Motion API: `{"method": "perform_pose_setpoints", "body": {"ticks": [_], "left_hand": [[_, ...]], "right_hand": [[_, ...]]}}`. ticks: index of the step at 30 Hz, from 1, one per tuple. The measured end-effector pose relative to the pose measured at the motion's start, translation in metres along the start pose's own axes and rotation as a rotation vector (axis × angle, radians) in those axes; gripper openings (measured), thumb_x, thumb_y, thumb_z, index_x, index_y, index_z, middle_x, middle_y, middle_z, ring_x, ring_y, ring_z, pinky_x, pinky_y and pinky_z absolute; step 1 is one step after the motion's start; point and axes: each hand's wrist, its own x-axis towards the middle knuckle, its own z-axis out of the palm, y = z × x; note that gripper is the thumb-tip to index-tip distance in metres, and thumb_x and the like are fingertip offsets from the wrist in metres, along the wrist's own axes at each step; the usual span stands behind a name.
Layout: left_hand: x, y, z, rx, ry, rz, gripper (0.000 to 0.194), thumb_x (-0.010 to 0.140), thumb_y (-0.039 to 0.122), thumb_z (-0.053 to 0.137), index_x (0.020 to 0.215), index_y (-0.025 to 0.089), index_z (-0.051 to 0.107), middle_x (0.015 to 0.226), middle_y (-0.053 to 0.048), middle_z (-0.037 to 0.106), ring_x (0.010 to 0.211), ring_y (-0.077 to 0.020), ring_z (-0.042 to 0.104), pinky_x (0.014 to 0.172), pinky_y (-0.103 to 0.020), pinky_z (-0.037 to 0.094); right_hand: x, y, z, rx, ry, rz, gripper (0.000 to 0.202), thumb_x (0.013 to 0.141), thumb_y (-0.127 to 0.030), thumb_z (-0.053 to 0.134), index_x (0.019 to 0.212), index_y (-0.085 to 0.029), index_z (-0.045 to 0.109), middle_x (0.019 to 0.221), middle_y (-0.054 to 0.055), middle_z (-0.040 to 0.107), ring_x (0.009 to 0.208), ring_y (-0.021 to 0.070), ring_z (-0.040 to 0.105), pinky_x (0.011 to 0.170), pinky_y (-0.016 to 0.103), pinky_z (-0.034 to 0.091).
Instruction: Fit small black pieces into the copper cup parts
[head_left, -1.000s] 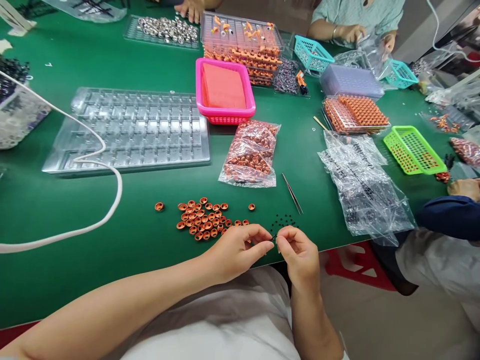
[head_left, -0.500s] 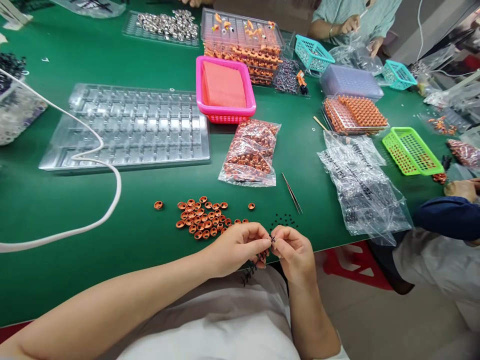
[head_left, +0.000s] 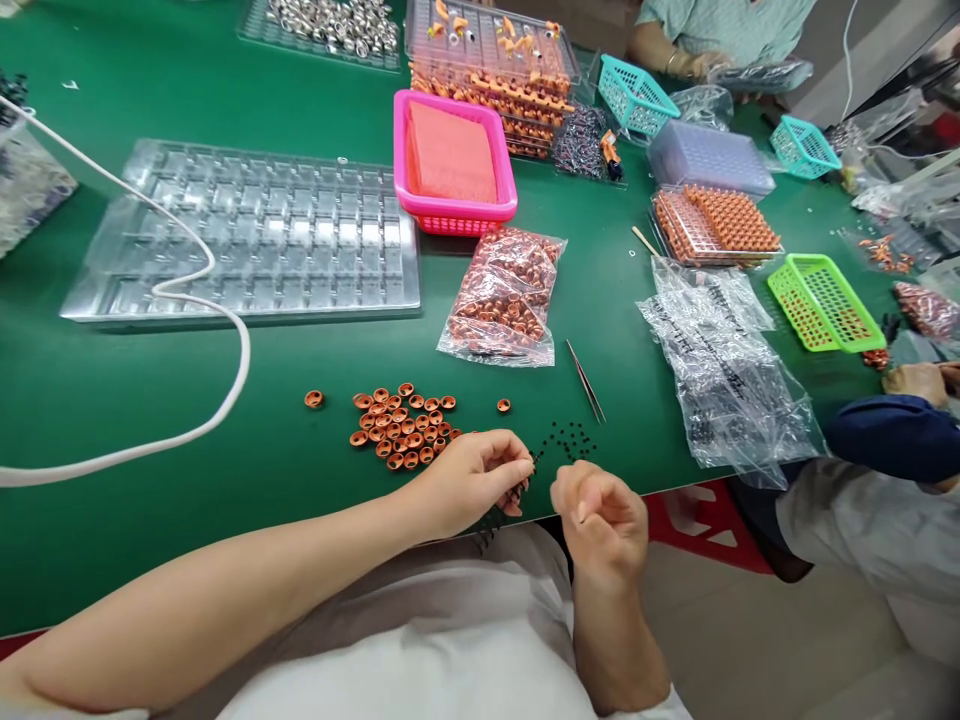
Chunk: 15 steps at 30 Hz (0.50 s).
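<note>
My left hand (head_left: 480, 478) is closed on a black branched strip (head_left: 490, 528), which hangs below its fingers at the table edge. To its right, my right hand (head_left: 604, 510) is apart from the strip, its fingers pinched together; whether they hold something small is hidden. Small black pieces (head_left: 571, 438) lie scattered on the green table just beyond my right hand. A pile of copper-coloured cups (head_left: 405, 425) lies beyond my left hand, partly covered by it. Steel tweezers (head_left: 585, 382) rest beyond the black pieces.
A bag of copper cups (head_left: 502, 300), a pink basket (head_left: 457, 215) and a clear tray (head_left: 262, 240) lie farther back. A white cable (head_left: 244, 350) crosses the left side. Clear bags (head_left: 731, 380) and a green basket (head_left: 825, 300) are at right. Other people sit across and at right.
My right hand has moved away from my left hand and the strip, to the right and slightly nearer to me. The view has shifted slightly.
</note>
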Motion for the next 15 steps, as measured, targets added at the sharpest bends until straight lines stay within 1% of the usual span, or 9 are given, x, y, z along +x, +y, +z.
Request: {"method": "perform_pose_setpoints", "body": {"ticks": [2,4,5,6,8,10,12,15], "left_hand": [[0.001,0.001,-0.002,-0.03,0.004,0.015,0.032,0.081,0.046,0.069,0.08,0.015,0.058,0.07,0.001,0.06,0.061,-0.0139,0.063,0.062,-0.03,0.058],[0.0,0.004,-0.004,-0.056,0.009,0.032,0.034,0.081,0.047,0.07,0.08,0.015,0.058,0.07,0.001,0.06,0.063,-0.0138,0.064,0.065,-0.03,0.058],[-0.001,0.005,-0.004,-0.067,0.013,0.036,0.034,0.081,0.047,0.071,0.08,0.015,0.058,0.07,0.001,0.06,0.063,-0.0136,0.064,0.065,-0.029,0.058],[-0.001,0.007,-0.005,-0.075,0.019,0.039,0.034,0.08,0.047,0.072,0.08,0.015,0.059,0.069,0.001,0.06,0.063,-0.0135,0.064,0.065,-0.028,0.058],[-0.001,0.007,-0.004,-0.084,0.029,0.044,0.034,0.08,0.046,0.074,0.08,0.015,0.059,0.069,0.002,0.061,0.064,-0.0133,0.065,0.064,-0.027,0.057],[0.0,0.007,-0.004,-0.092,0.036,0.041,0.034,0.08,0.045,0.074,0.08,0.015,0.06,0.069,0.002,0.061,0.064,-0.013,0.065,0.064,-0.026,0.057],[0.001,0.005,-0.004,-0.096,0.035,0.033,0.033,0.079,0.045,0.075,0.081,0.015,0.061,0.07,0.002,0.061,0.063,-0.0125,0.064,0.065,-0.026,0.057],[0.002,0.003,-0.004,-0.101,0.025,0.022,0.033,0.08,0.044,0.075,0.081,0.014,0.061,0.071,0.002,0.06,0.063,-0.0121,0.064,0.065,-0.026,0.058]], "right_hand": [[0.001,-0.006,-0.008,-0.186,0.042,-0.132,0.011,0.088,-0.024,0.067,0.079,-0.023,0.061,0.066,-0.001,0.051,0.058,0.0137,0.047,0.054,0.028,0.035],[0.003,-0.009,-0.019,-0.476,0.091,-0.205,0.01,0.088,-0.017,0.065,0.082,-0.024,0.062,0.071,0.0,0.055,0.063,0.0149,0.051,0.056,0.03,0.039],[0.004,-0.008,-0.025,-0.632,0.071,-0.229,0.011,0.088,-0.014,0.064,0.085,-0.024,0.062,0.073,0.0,0.058,0.065,0.0152,0.053,0.057,0.03,0.041],[0.006,-0.007,-0.031,-0.784,0.021,-0.255,0.013,0.088,-0.012,0.063,0.089,-0.025,0.063,0.075,0.001,0.06,0.067,0.0156,0.055,0.058,0.03,0.043],[0.008,-0.002,-0.042,-1.052,-0.136,-0.336,0.015,0.089,-0.01,0.061,0.094,-0.025,0.063,0.081,0.002,0.065,0.072,0.0164,0.06,0.064,0.031,0.048],[0.01,0.004,-0.048,-1.253,-0.243,-0.415,0.016,0.091,-0.01,0.059,0.096,-0.024,0.064,0.083,0.003,0.067,0.076,0.0174,0.062,0.069,0.032,0.05],[0.012,0.009,-0.051,-1.383,-0.294,-0.467,0.015,0.092,-0.01,0.056,0.096,-0.023,0.064,0.083,0.004,0.068,0.077,0.0178,0.063,0.07,0.032,0.049],[0.013,0.009,-0.05,-1.495,-0.343,-0.509,0.014,0.094,-0.01,0.054,0.095,-0.021,0.063,0.082,0.005,0.067,0.076,0.018,0.06,0.068,0.031,0.046]]}}
